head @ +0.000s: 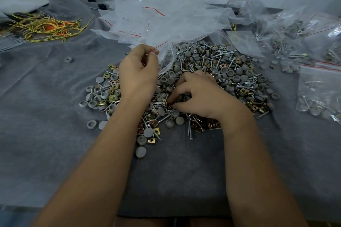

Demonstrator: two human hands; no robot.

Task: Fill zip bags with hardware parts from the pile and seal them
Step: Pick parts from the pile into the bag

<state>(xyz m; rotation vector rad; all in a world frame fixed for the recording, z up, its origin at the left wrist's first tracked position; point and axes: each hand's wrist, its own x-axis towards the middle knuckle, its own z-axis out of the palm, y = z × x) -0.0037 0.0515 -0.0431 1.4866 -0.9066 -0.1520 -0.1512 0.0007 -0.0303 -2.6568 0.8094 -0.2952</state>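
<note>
left hand point(138, 75) fingers pinch zip bag point(166, 55) rim | right hand point(197, 94) fingers pinch parts in pile point(221, 72) beneath | risk: screws snag, tearing bag

Dim, soft light (edges warped).

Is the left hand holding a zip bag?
Yes, the left hand pinches the edge of an empty zip bag above the pile.

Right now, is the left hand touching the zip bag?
Touching. The head view shows the left hand with thumb and fingertips pinched on the edge of the clear zip bag, held above the hardware pile.
</note>
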